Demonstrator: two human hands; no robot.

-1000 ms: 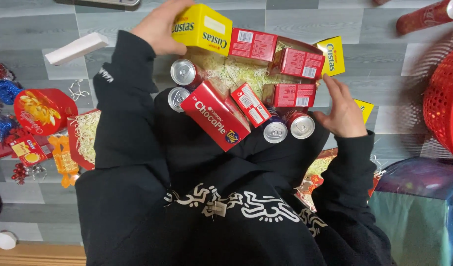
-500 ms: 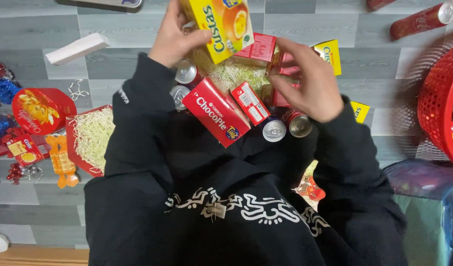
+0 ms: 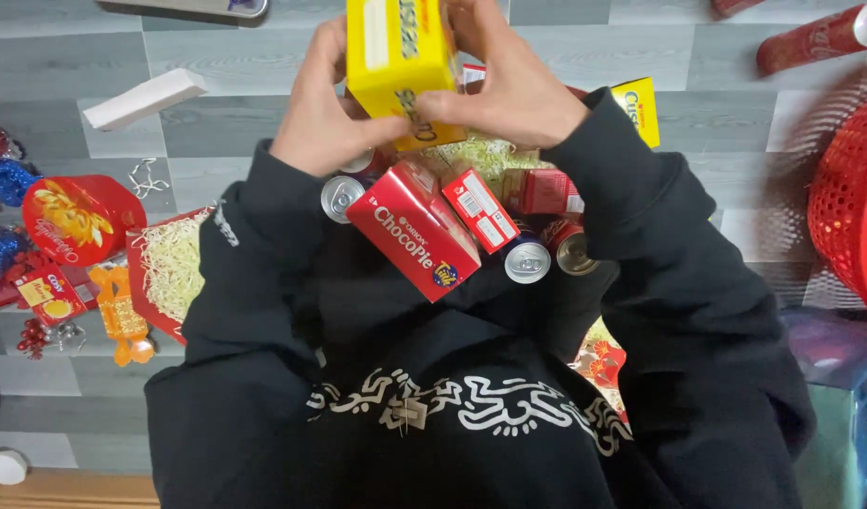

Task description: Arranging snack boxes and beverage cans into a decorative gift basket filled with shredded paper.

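Both hands, left hand (image 3: 325,123) and right hand (image 3: 513,90), grip the yellow box (image 3: 400,66) at top centre; slipping, it could topple the cans (image 3: 528,259) below.

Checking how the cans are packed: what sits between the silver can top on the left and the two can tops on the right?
In the head view, a large red box and a smaller red box lie between the left can and the right cans.

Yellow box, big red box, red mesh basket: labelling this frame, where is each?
yellow box (image 3: 396,57), head view, its front face.
big red box (image 3: 414,231), head view, its top face.
red mesh basket (image 3: 843,203), head view, its wall.
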